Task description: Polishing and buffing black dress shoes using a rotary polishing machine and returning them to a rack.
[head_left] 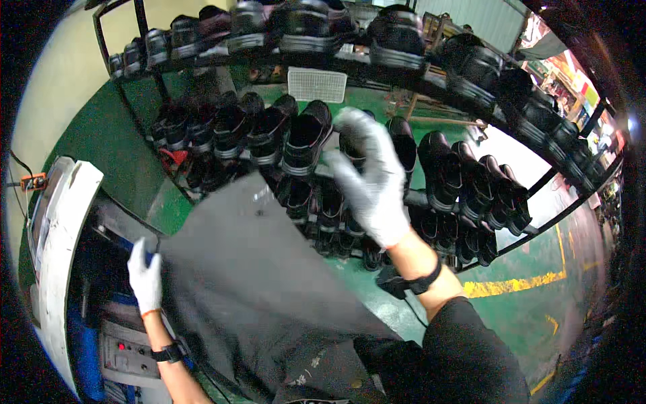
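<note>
My right hand (373, 185), in a white glove and slightly blurred, is raised in front of the middle shoe row. Its thumb and fingers are curved apart, with no object visible between them. Behind it stand black shoes, one black shoe (308, 138) just to its left and another black shoe (441, 168) to its right. At the lower left, my left hand (145, 279) wears a white glove too. Its fingers point up, thumb apart, and it holds nothing. It is beside a machine with a control panel (126, 353). Dark grey cloth (262, 269) spreads between my arms.
A dark metal shoe rack (538, 185) crosses the view, with several black shoes on its tiers. Its top row (309, 30) stands nearest the upper edge. A white plastic basket (316, 85) is behind it. The machine's white panel (64, 269) rises at left. Yellow lines (515, 286) mark the green floor.
</note>
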Demonstrator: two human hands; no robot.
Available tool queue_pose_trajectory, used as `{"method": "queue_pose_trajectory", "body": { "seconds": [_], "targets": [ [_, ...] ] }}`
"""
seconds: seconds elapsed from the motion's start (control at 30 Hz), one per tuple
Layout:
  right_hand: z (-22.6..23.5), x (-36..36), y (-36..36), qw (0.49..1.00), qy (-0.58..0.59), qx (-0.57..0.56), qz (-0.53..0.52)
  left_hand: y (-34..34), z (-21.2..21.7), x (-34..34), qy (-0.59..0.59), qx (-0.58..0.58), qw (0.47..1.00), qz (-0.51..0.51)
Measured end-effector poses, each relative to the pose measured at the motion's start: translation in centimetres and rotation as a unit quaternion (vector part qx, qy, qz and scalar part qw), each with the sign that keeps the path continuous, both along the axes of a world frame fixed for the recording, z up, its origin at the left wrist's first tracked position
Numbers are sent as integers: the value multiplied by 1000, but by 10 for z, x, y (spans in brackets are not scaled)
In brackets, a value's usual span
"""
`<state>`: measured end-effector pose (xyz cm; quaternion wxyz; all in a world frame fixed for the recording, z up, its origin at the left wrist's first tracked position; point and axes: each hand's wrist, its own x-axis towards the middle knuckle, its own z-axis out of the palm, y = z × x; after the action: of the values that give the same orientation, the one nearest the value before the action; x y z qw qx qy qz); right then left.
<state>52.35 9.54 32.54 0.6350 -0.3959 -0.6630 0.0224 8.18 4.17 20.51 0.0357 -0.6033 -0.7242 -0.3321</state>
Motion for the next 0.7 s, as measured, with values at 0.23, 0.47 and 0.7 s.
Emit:
{"method": "queue_pose_trajectory", "body": {
  "seconds": [0.23,0.47,0.7],
  "targets": [
    [156,97,47,833,-288,290,-374,-3,-80,48,-265,-142,947,-112],
    [121,39,31,987,-159,-3,-18,-22,-85,96,-351,-145,912,-157],
    [-33,-85,-96,880,-348,25,321,-29,-50,167,-843,-8,465,-270]
  ]
}}
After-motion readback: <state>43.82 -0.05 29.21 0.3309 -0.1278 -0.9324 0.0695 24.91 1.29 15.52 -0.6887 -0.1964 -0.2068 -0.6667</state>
